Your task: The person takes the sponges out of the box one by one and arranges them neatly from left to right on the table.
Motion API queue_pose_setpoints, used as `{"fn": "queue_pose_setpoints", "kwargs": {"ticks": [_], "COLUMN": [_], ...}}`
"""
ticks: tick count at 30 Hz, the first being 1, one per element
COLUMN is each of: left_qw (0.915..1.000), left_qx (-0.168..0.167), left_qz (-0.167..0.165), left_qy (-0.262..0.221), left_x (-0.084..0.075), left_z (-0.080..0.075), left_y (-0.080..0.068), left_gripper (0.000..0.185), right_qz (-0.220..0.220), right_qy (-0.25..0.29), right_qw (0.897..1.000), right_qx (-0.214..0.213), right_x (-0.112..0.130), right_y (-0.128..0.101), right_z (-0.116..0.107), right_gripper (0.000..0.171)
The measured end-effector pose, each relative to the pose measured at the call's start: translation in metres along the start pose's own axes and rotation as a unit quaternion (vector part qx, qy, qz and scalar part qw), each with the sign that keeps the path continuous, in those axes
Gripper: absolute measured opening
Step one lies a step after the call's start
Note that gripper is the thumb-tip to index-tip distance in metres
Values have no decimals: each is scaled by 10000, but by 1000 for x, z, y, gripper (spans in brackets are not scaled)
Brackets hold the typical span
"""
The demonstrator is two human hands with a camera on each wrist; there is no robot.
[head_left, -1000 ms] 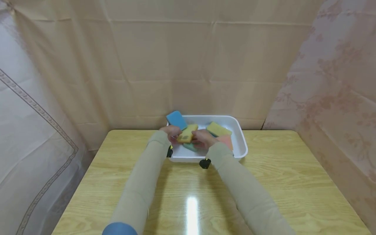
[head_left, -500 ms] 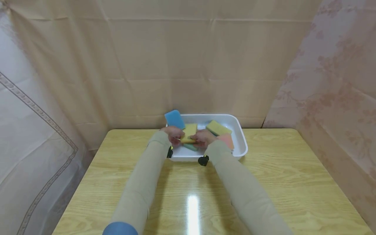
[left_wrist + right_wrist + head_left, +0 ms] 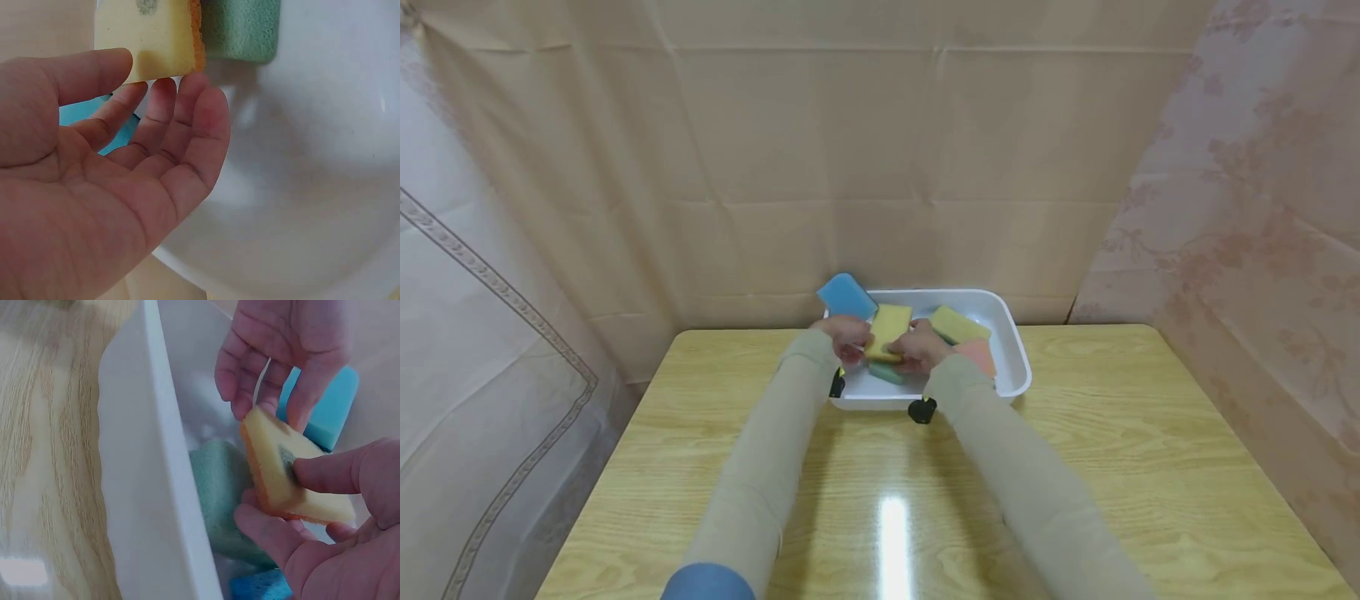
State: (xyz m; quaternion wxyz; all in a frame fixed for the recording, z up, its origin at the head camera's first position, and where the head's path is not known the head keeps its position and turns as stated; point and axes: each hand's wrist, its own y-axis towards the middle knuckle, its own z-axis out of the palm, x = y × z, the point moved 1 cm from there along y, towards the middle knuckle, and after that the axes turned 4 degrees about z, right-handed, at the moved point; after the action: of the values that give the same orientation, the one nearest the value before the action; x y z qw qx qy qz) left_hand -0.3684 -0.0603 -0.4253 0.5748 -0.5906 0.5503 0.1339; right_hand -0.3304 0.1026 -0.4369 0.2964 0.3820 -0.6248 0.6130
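Note:
A yellow sponge (image 3: 891, 325) with an orange underside and a dark spot is held between both hands over a white tray (image 3: 880, 404). My right hand (image 3: 922, 346) grips its near end, thumb pressing the dark spot and fingers beneath, as the right wrist view shows. At the opposite end, my left hand (image 3: 125, 169) pinches a corner between thumb and fingertips. Below the held sponge lies a green sponge (image 3: 222, 494) on the tray's floor. A blue sponge (image 3: 847, 296) leans on the tray's back left corner, just beyond my left hand.
Inside the tray's right part are another yellow sponge (image 3: 961, 323) and a pink sponge (image 3: 977, 354). A bright blue textured piece (image 3: 259, 586) shows low in the right wrist view. The tray stands at the back of a wooden table (image 3: 1097, 450), against a beige curtain (image 3: 887, 150).
The held yellow sponge has turned and shifted a little to the right and away. Both hands have stayed on it with small finger shifts. The blue sponge's tilt has changed slightly.

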Motion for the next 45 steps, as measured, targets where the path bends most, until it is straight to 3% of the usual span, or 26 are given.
{"fn": "queue_pose_setpoints", "kwargs": {"ticks": [7, 11, 14, 18, 21, 28, 34, 38, 45], "left_qw": [9991, 9975, 9951, 9906, 9861, 9683, 9527, 9447, 9263], "left_qx": [102, 138, 87, -2, -45, -370, -737, -843, -1150], "left_qz": [281, 658, 957, 1288, 1506, 2164, 2747, 3018, 3588], "left_qy": [-312, -234, -249, -458, -695, -1193, -1071, -962, -7], "left_x": [-6, -9, -11, -12, -12, -11, -2, 5, 16], "left_z": [9, 13, 13, 13, 18, 31, 40, 43, 47], "left_y": [-4, -4, -9, -20, -30, -58, -78, -88, -105], "left_gripper": [39, 41, 40, 38, 41, 42, 40, 52, 65], "right_qz": [-201, -466, -863, -1274, -1468, -2066, -2240, -2453, -2961], "right_qy": [-116, 36, -291, -802, -860, -1295, -1421, -1422, -1492], "right_qw": [9997, 9989, 9958, 9886, 9854, 9695, 9639, 9586, 9426], "right_qx": [-105, -101, -22, -32, -46, -236, -255, -248, -398], "right_x": [2, 0, 3, 8, 8, 7, 3, -2, -11], "right_y": [-8, -13, -20, -29, -36, -63, -84, -92, -101], "right_z": [-12, -20, -27, -33, -37, -46, -42, -39, -34], "right_gripper": [84, 83, 81, 81, 81, 80, 82, 77, 61]}}
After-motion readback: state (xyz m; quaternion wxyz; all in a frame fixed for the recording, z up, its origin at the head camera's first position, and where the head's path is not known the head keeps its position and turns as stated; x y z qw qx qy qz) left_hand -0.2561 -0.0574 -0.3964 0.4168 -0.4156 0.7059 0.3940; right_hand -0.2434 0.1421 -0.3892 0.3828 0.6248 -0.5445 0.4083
